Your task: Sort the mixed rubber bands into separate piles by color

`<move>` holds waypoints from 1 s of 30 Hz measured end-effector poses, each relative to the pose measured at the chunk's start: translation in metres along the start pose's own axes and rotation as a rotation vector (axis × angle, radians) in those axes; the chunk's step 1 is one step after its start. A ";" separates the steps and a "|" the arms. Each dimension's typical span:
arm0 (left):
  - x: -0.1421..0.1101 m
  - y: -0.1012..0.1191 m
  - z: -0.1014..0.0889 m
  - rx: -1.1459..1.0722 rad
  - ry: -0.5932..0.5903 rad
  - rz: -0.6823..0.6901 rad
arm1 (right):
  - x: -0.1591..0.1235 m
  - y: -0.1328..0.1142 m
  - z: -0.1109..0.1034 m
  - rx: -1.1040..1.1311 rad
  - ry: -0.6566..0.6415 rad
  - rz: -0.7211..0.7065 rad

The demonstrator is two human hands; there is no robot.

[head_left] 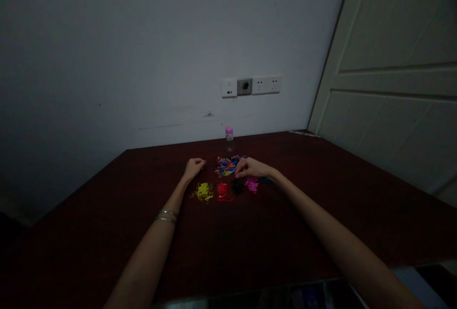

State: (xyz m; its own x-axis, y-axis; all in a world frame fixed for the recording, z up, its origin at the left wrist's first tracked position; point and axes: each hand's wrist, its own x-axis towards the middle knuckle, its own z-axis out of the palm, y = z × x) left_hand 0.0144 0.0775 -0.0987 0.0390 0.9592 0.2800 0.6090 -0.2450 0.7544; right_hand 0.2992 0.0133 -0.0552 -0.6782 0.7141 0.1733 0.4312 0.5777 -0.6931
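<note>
A mixed heap of small coloured bands [225, 165] lies on the dark red table [250, 233]. My right hand [250, 168] rests at the heap's right edge with its fingers pinched together on the bands. My left hand [193, 166] lies to the left of the heap with its fingers curled; what they hold, if anything, is hidden. In front of the heap sit sorted little piles: yellow [203, 191], red [223, 191], black [237, 186] and pink [252, 184]. Thin bracelets [166, 216] circle my left wrist.
A small clear bottle with a pink cap [229, 138] stands behind the heap near the wall. Wall sockets [251, 85] sit above it. A pale panelled door [392, 85] borders the table on the right. The room is dim.
</note>
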 end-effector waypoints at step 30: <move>-0.004 0.034 0.008 -0.005 -0.263 0.086 | -0.046 0.092 -0.040 0.223 0.840 0.462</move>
State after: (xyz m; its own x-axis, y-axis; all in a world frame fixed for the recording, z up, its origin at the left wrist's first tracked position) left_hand 0.0414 0.0659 -0.0789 0.2948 0.9385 0.1799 0.5906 -0.3269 0.7378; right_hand 0.3940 0.0492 -0.0991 0.2092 0.9497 0.2329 0.3666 0.1446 -0.9191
